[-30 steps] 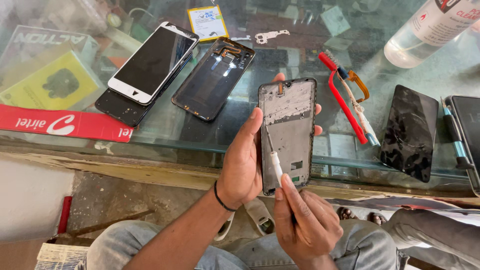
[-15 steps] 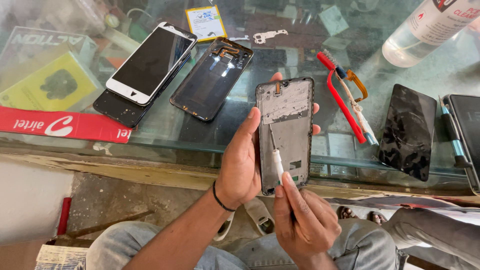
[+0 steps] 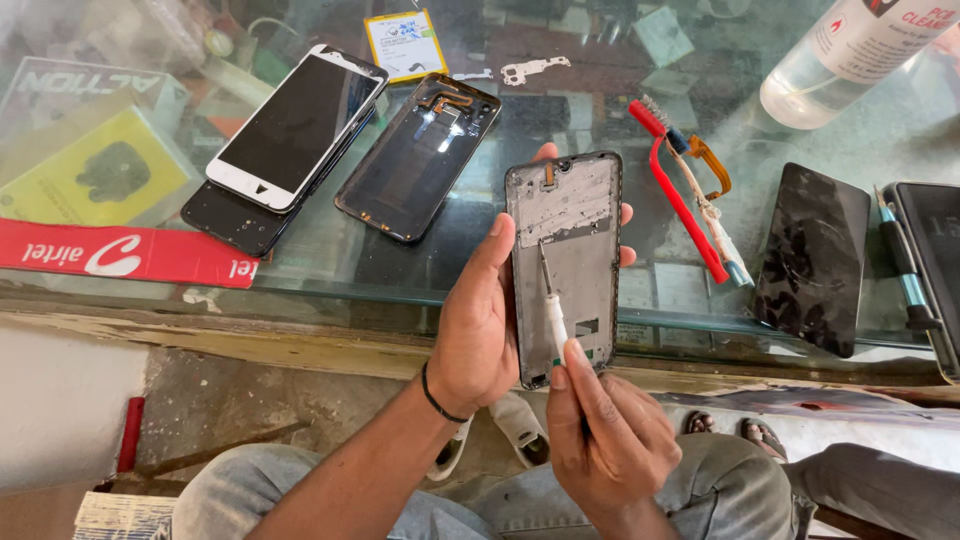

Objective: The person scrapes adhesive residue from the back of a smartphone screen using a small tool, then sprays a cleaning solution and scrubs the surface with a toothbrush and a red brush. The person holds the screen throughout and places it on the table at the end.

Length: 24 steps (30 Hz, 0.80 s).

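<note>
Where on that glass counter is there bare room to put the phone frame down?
Bare glass lies between the red-handled tool and the clear plastic bottle, above the black phone panel. A narrower strip runs along the near edge under the dark back cover. The far left is crowded with stacked phones and boxes.

White-framed phone (image 3: 297, 128) lying stacked on dark phone (image 3: 240, 222), up-left of grip. Black back cover (image 3: 418, 156) sitting just left. Red tool (image 3: 680, 190) resting right, black screen panel (image 3: 812, 258) further right. Clear bottle (image 3: 850, 55) lying far upper right. Red strip (image 3: 120, 253) hanging along glass counter (image 3: 330, 262) edge.
</note>
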Each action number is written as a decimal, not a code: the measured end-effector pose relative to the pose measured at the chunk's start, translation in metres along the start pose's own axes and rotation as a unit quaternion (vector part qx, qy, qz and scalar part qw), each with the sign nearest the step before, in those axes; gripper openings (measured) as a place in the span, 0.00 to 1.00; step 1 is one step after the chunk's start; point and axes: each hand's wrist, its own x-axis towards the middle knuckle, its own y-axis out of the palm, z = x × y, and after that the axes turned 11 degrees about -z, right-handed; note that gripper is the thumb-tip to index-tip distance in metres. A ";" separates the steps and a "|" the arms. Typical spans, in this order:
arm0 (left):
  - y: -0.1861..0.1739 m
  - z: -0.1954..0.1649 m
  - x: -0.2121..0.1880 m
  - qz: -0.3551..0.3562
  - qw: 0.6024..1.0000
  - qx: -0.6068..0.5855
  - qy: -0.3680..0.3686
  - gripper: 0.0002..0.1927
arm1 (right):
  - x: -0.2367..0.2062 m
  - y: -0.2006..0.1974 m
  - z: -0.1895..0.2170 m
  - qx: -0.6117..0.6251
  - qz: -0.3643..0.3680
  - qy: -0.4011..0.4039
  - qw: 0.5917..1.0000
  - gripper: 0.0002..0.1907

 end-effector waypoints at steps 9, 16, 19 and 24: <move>0.000 0.001 0.000 -0.005 1.000 0.009 0.005 0.33 | 0.002 -0.001 -0.004 -0.012 -0.012 0.000 1.000 0.14; 0.000 0.000 0.000 -0.003 1.000 0.012 0.002 0.34 | 0.003 0.000 -0.003 -0.021 -0.008 0.007 1.000 0.14; -0.001 0.000 0.000 -0.001 1.000 0.020 0.008 0.34 | 0.001 0.001 -0.003 -0.036 -0.026 0.017 0.999 0.14; -0.001 0.000 0.000 -0.004 1.000 0.011 0.001 0.34 | -0.001 0.000 -0.003 -0.024 -0.027 0.003 0.999 0.14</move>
